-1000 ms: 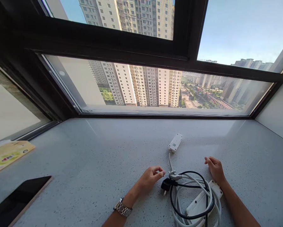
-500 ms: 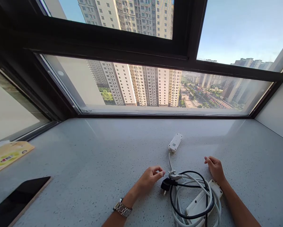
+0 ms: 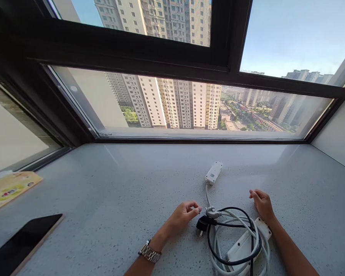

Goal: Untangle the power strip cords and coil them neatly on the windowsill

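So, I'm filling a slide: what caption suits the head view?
Left hand and right hand flank loosely coiled black and white cables on a speckled windowsill.

"Where are the hands?"
"Left hand [image 3: 184,216] just beside the white plug [image 3: 213,212] and black plug [image 3: 203,224]; right hand [image 3: 263,206] loosely fisted, its wrist by a white power strip [image 3: 238,251]."
"And the cables?"
"A black cable [image 3: 232,263] loops over the strip, among white coils."
"Anything else on that speckled sill [image 3: 117,199]?"
"A phone [image 3: 24,241], far left, near a yellow packet [image 3: 12,193]."
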### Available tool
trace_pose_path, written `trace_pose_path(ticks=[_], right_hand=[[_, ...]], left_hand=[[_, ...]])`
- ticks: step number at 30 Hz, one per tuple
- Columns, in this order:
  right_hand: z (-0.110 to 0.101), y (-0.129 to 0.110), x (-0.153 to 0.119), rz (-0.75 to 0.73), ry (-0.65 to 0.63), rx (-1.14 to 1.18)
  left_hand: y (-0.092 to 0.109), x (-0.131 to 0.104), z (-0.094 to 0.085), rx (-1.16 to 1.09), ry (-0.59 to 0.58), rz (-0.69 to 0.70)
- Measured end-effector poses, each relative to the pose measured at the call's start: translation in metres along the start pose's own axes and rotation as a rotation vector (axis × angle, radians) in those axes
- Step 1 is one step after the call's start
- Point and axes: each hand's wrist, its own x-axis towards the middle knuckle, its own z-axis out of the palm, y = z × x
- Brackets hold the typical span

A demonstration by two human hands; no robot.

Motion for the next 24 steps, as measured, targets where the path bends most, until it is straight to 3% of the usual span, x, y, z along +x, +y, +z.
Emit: trace_pose_path(ticks=[24], right_hand=[[0.0004, 0.0023, -0.0001, 0.022, 0.007, 0.035]], left_hand=[[-0.0004, 0.0008, -0.0001, -0.024, -0.016, 0.007]])
